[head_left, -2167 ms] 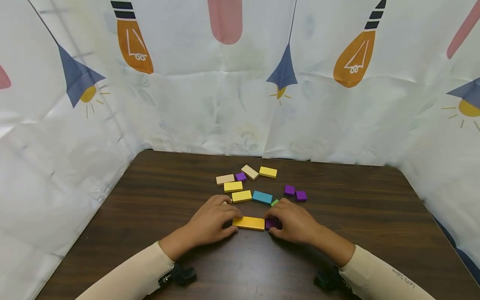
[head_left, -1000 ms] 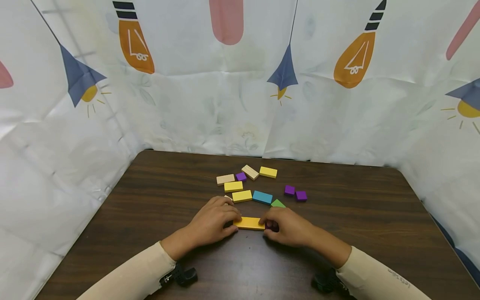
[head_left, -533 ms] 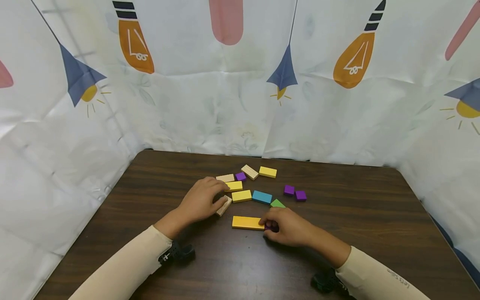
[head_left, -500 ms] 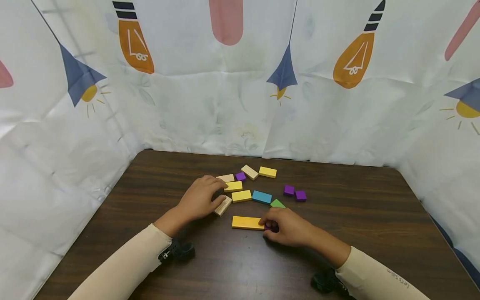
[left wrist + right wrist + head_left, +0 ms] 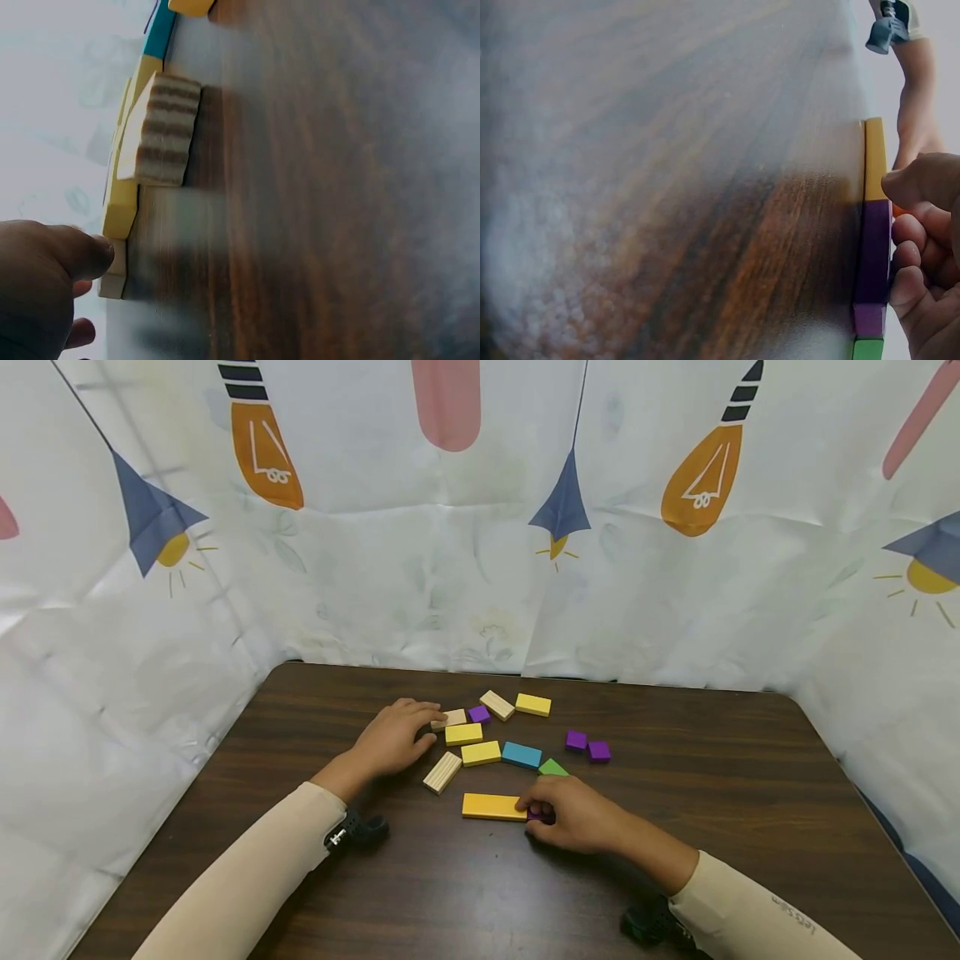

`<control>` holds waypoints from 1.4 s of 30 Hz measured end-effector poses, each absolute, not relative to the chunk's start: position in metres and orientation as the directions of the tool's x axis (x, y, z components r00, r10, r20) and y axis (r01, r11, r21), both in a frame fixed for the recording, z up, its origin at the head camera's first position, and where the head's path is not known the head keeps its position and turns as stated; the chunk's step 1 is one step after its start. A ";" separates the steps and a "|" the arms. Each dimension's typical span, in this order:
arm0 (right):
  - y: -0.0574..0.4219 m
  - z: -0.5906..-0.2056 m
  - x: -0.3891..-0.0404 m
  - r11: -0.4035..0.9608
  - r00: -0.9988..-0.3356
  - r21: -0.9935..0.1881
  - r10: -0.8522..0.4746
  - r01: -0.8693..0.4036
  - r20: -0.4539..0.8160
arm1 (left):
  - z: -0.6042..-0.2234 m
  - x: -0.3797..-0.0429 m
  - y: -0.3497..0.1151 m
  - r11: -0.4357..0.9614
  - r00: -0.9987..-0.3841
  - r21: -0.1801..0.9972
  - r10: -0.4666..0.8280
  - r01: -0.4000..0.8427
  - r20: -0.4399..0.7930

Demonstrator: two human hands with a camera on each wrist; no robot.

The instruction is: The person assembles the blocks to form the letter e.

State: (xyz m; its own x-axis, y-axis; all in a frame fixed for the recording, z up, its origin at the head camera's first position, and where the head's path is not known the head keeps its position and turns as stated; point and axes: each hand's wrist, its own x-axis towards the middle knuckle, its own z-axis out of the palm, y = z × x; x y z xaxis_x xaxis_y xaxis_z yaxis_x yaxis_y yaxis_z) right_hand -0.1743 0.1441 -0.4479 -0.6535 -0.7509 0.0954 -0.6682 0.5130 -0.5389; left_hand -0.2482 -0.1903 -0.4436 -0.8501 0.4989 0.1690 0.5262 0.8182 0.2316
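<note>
In the head view my left hand (image 5: 393, 737) reaches to the back left, fingers extended at the left end of a pale wooden block (image 5: 454, 718). The thumb (image 5: 96, 255) shows beside it in the left wrist view. My right hand (image 5: 573, 814) is curled over a purple block (image 5: 875, 251) laid end to end with a long orange-yellow block (image 5: 491, 807). Its index fingertip rests on the orange-yellow block's right end. Most of the purple block is hidden by that hand in the head view. A second pale block (image 5: 442, 772) lies tilted between the hands.
Yellow blocks (image 5: 481, 753), a blue block (image 5: 521, 754) and a green triangular piece (image 5: 552, 767) lie behind the orange-yellow block. Two purple cubes (image 5: 576, 741) sit to the right. Another pale block (image 5: 497, 705) lies farther back on the dark wooden table (image 5: 712, 760). Printed cloth surrounds the table.
My left hand has left the orange-yellow block and moved back and left, uncovering the tilted pale block. My right hand shifted slightly left at the joint, then stayed there.
</note>
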 end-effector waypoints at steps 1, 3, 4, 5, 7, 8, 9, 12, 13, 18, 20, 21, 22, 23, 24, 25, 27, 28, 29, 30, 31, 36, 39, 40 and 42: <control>0.144 -0.448 -0.174 0.515 -0.655 -0.540 -0.750 -0.665 0.092 | -0.444 -0.249 -0.191 0.816 -0.848 0.231 0.503 0.530 0.167; 0.144 -0.447 -0.175 0.520 -0.659 -0.543 -0.748 -0.659 0.084 | -0.445 -0.251 -0.191 0.814 -0.846 0.231 0.509 0.534 0.160; 0.144 -0.447 -0.175 0.522 -0.660 -0.544 -0.747 -0.657 0.081 | -0.445 -0.252 -0.191 0.814 -0.845 0.230 0.511 0.534 0.156; 0.144 -0.447 -0.175 0.523 -0.662 -0.546 -0.746 -0.654 0.078 | -0.446 -0.253 -0.192 0.814 -0.845 0.226 0.512 0.534 0.154; 0.143 -0.447 -0.175 0.527 -0.664 -0.548 -0.744 -0.649 0.071 | -0.447 -0.254 -0.193 0.820 -0.848 0.218 0.507 0.530 0.154; 0.143 -0.447 -0.175 0.530 -0.666 -0.548 -0.743 -0.647 0.068 | -0.447 -0.255 -0.193 0.822 -0.851 0.218 0.503 0.526 0.155; 0.143 -0.447 -0.175 0.533 -0.667 -0.548 -0.742 -0.645 0.065 | -0.448 -0.255 -0.194 0.826 -0.853 0.214 0.498 0.522 0.158; 0.143 -0.447 -0.175 0.540 -0.671 -0.546 -0.739 -0.641 0.058 | -0.448 -0.255 -0.196 0.839 -0.862 0.203 0.480 0.506 0.165; 0.143 -0.447 -0.175 0.542 -0.673 -0.545 -0.738 -0.639 0.055 | -0.448 -0.255 -0.197 0.843 -0.864 0.198 0.475 0.501 0.165; 0.143 -0.447 -0.175 0.550 -0.677 -0.540 -0.735 -0.637 0.050 | -0.444 -0.254 -0.201 0.857 -0.875 0.181 0.457 0.482 0.162; 0.143 -0.446 -0.174 0.555 -0.679 -0.537 -0.733 -0.635 0.046 | -0.443 -0.255 -0.202 0.854 -0.872 0.185 0.460 0.487 0.171; 0.143 -0.446 -0.174 0.559 -0.681 -0.535 -0.731 -0.633 0.042 | -0.443 -0.255 -0.203 0.850 -0.869 0.191 0.463 0.491 0.175; 0.143 -0.446 -0.174 0.563 -0.683 -0.533 -0.730 -0.632 0.039 | -0.444 -0.256 -0.203 0.844 -0.865 0.198 0.469 0.498 0.178; 0.143 -0.446 -0.174 0.563 -0.682 -0.532 -0.730 -0.633 0.039 | -0.444 -0.258 -0.204 0.838 -0.862 0.207 0.475 0.505 0.178; 0.143 -0.446 -0.174 0.561 -0.681 -0.532 -0.731 -0.634 0.041 | -0.444 -0.259 -0.204 0.831 -0.858 0.217 0.482 0.512 0.176; 0.143 -0.445 -0.175 0.556 -0.678 -0.533 -0.734 -0.638 0.046 | -0.444 -0.260 -0.204 0.825 -0.855 0.226 0.490 0.517 0.169; 0.142 -0.446 -0.175 0.548 -0.673 -0.536 -0.738 -0.642 0.051 | -0.443 -0.263 -0.204 0.817 -0.854 0.248 0.499 0.521 0.148; 0.142 -0.446 -0.175 0.544 -0.670 -0.539 -0.740 -0.644 0.054 | -0.443 -0.264 -0.204 0.814 -0.854 0.256 0.502 0.521 0.138; 0.142 -0.446 -0.175 0.541 -0.668 -0.541 -0.742 -0.644 0.055 | -0.443 -0.265 -0.205 0.815 -0.857 0.267 0.500 0.514 0.124; 0.142 -0.446 -0.175 0.538 -0.666 -0.542 -0.743 -0.646 0.057 | -0.442 -0.266 -0.205 0.817 -0.860 0.275 0.497 0.508 0.112; 0.141 -0.446 -0.175 0.536 -0.665 -0.543 -0.744 -0.646 0.057 | -0.442 -0.267 -0.205 0.819 -0.863 0.279 0.494 0.502 0.103; 0.141 -0.446 -0.176 0.534 -0.662 -0.539 -0.747 -0.651 0.061 | -0.443 -0.268 -0.210 0.818 -0.860 0.273 0.502 0.506 0.089; 0.141 -0.447 -0.176 0.531 -0.660 -0.536 -0.748 -0.656 0.066 | -0.444 -0.268 -0.212 0.807 -0.847 0.268 0.523 0.527 0.093; 0.141 -0.447 -0.176 0.530 -0.659 -0.536 -0.749 -0.657 0.067 | -0.444 -0.268 -0.212 0.803 -0.845 0.271 0.527 0.531 0.093; 0.141 -0.446 -0.175 0.531 -0.661 -0.537 -0.747 -0.655 0.067 | -0.445 -0.268 -0.212 0.796 -0.841 0.281 0.535 0.536 0.088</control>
